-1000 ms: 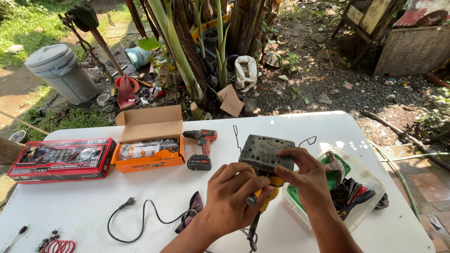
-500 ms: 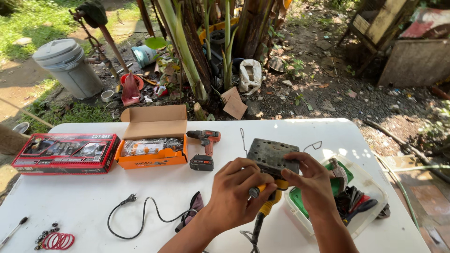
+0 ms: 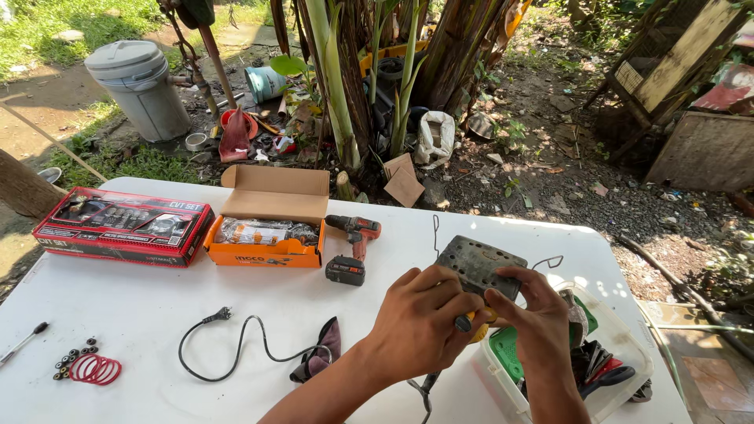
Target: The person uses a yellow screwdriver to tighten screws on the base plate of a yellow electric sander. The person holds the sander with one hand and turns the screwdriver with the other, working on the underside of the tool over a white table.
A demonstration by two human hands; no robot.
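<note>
Head view, the only one we have: our left hand (image 3: 420, 322) and right hand (image 3: 538, 326) meet over the near right part of the white worktop (image 3: 141, 314), both clenched on a yellow-bodied sander (image 3: 477, 271) held tilted with its grey perforated base plate facing up and away from us. The left grip wraps the body from the left with the thumb near the plate's lower edge; the right grip pinches the plate's right underside, fingers curled in. We judge the work on the tool to be midway: it is up off the worktop and under inspection or adjustment, no sheet is on the plate, and its wire clamps stand loose at both ends. Just below the right grip sits a clear plastic tub (image 3: 628, 345) with tools in it. Left of the grip, well apart, lie the black power cord (image 3: 236, 345), a dark cloth (image 3: 322, 357), a red cordless drill (image 3: 353, 243), an open orange box (image 3: 271, 228) and a red tool case (image 3: 126, 224). Against the frame half a second earlier, the hands have stayed closed on the sander; the right fingers have crept slightly further over the plate, and the plate is tipped a little more towards us.
</note>
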